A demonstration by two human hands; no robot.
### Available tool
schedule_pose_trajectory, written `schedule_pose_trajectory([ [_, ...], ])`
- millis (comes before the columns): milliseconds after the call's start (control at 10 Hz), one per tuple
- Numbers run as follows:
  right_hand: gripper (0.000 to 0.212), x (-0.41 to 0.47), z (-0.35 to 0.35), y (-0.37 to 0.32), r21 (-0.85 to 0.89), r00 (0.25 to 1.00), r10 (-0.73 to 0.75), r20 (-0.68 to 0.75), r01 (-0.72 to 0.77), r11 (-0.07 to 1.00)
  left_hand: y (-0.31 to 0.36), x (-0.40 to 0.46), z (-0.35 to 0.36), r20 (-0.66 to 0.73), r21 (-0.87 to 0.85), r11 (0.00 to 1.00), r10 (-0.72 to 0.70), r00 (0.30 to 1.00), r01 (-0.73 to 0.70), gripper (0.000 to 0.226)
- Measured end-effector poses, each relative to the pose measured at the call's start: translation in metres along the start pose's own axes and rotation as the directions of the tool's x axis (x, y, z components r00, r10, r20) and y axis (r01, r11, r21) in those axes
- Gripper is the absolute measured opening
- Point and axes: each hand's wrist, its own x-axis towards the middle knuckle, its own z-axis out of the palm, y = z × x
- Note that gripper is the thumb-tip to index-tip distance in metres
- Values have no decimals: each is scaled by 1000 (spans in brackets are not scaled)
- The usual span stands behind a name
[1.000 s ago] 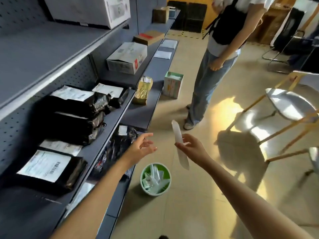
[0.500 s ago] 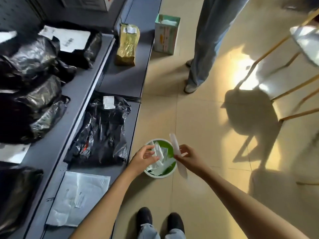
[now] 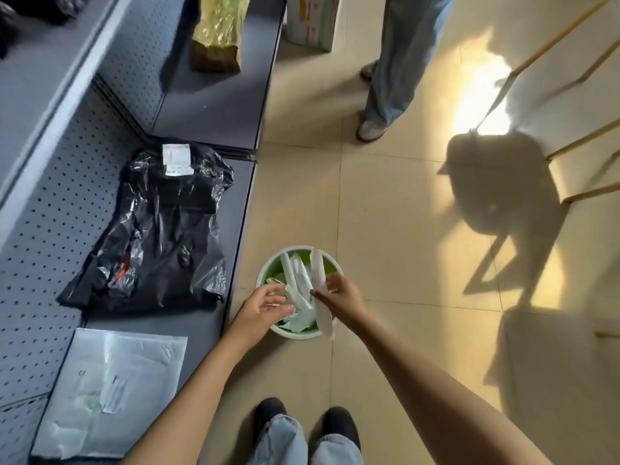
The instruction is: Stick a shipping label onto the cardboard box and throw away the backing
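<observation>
A long white strip of label backing [image 3: 322, 298] is pinched in my right hand [image 3: 339, 297] directly over a small green bin with a white rim [image 3: 265, 275] on the floor. The bin holds several other white backing strips. My left hand [image 3: 265, 305] hovers over the bin's left side with its fingers spread and nothing in them. No cardboard box with a label is in view.
A grey shelf [image 3: 208, 105] runs along the left with a black plastic parcel [image 3: 157, 226], a white mailer [image 3: 110, 394] and a yellow packet [image 3: 219, 31]. Another person's legs [image 3: 396, 62] stand ahead. Wooden chair legs [image 3: 583, 142] are at the right. My shoes [image 3: 302, 421] are below.
My view has tilted down from the shelves to the floor. Both hands have dropped toward the green bin, the right one carrying the backing strip to just above it.
</observation>
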Motion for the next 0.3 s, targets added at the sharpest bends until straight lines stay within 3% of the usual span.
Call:
schedule_pose_trajectory([
  [300,44,26,10,11,6,1000,4,-29,-4,1000,-3,13,-11,-23,-37,999,6,1000,-6,36],
])
